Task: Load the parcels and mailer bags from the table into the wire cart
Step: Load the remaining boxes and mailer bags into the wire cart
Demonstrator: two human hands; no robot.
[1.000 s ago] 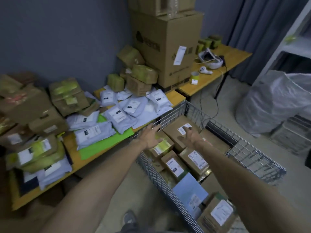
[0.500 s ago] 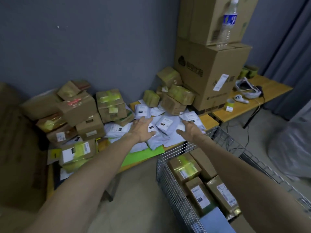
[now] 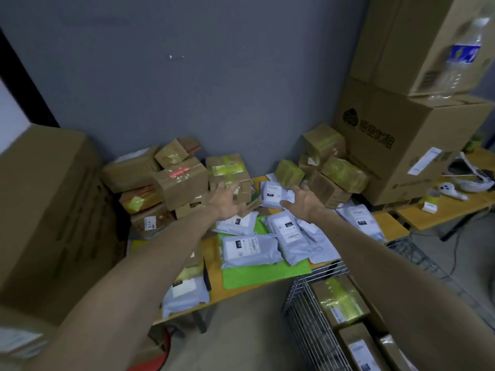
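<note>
The taped cardboard parcel (image 3: 226, 170) sits at the spread fingertips of the left hand (image 3: 226, 200); whether they touch it I cannot tell. A grey mailer bag (image 3: 272, 192) lies just left of the right hand (image 3: 305, 196), which is also splayed and holds nothing. Other mailer bags (image 3: 249, 249) lie beneath both wrists on the table (image 3: 214, 253). The wire cart (image 3: 305, 330) stands under the right forearm.

We locate the table (image 3: 214, 295) against the wall. At its rear sit the left parcel stack (image 3: 182, 183) and the right parcel stack (image 3: 340, 172). The mailer bags (image 3: 250, 249) lie overlapping in front of both. The wire cart (image 3: 302, 325) stands on the floor before the table's right end, with loaded parcels (image 3: 340, 301) in it. The large cartons (image 3: 401, 145) are stacked at far right, with a bottle (image 3: 460, 57) on the lower one.
</note>
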